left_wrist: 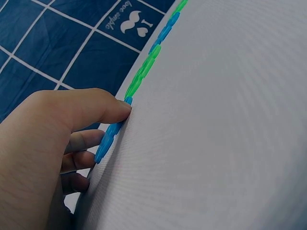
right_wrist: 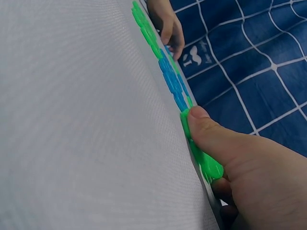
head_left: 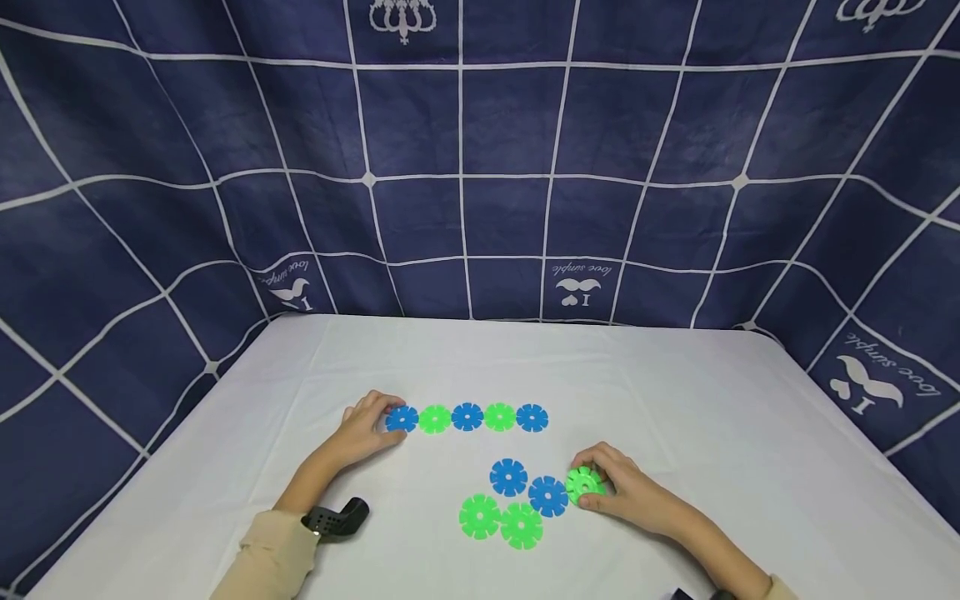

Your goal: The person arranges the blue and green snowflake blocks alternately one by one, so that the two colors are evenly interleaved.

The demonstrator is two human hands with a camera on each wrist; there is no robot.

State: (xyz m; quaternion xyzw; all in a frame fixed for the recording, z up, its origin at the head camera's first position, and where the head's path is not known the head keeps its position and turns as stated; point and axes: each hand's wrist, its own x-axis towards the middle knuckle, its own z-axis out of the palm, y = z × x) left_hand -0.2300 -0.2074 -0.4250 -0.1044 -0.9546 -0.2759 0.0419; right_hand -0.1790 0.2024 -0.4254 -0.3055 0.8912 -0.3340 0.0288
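Note:
A straight row of flower-shaped notched discs, alternating blue and green, lies on the white table. My left hand pinches the blue disc at the row's left end, thumb on the near edge and fingers on the far edge. To its right follow a green disc, a blue one, another green and a last blue. Nearer and to the right, my right hand holds a green disc by its edges between thumb and fingers, right beside a loose blue disc.
Left of that blue disc lie another blue disc and two green discs, one beside the other. A dark blue curtain with white lines surrounds the table's back and sides. A black band circles the left wrist.

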